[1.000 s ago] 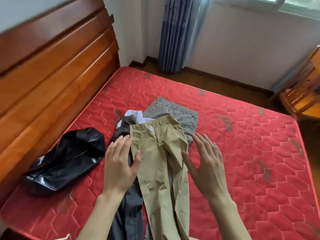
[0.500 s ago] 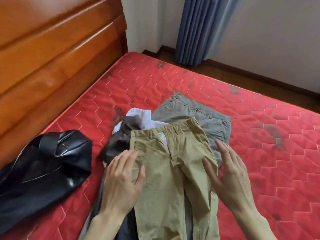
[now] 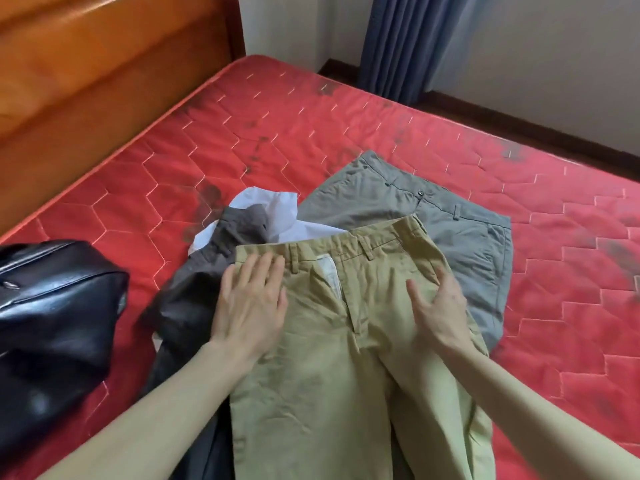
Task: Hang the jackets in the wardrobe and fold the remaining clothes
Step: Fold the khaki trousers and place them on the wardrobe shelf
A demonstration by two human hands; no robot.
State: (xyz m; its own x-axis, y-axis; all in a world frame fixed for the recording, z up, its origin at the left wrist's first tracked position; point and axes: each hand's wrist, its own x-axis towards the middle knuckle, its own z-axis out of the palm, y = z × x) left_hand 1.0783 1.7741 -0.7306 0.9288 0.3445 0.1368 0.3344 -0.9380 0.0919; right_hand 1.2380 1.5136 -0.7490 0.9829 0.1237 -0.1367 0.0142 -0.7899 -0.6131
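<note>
Both hands [image 3: 251, 306] [image 3: 438, 308] are pressing flat, fingers spread, on the khaki trousers [image 3: 346, 375] (soft, light cotton), best gripped at the waistband beyond the fingertips.

A red quilted mattress [image 3: 311, 109] with a hexagonal stitch pattern and dark stains fills most of the view. A polished wooden headboard [image 3: 104, 64] runs along its left edge. Beyond its far edge: dark wood floor [image 3: 519, 116], dark baseboard, white walls [image 3: 536, 46], and a blue-grey curtain [image 3: 401, 46].
</note>
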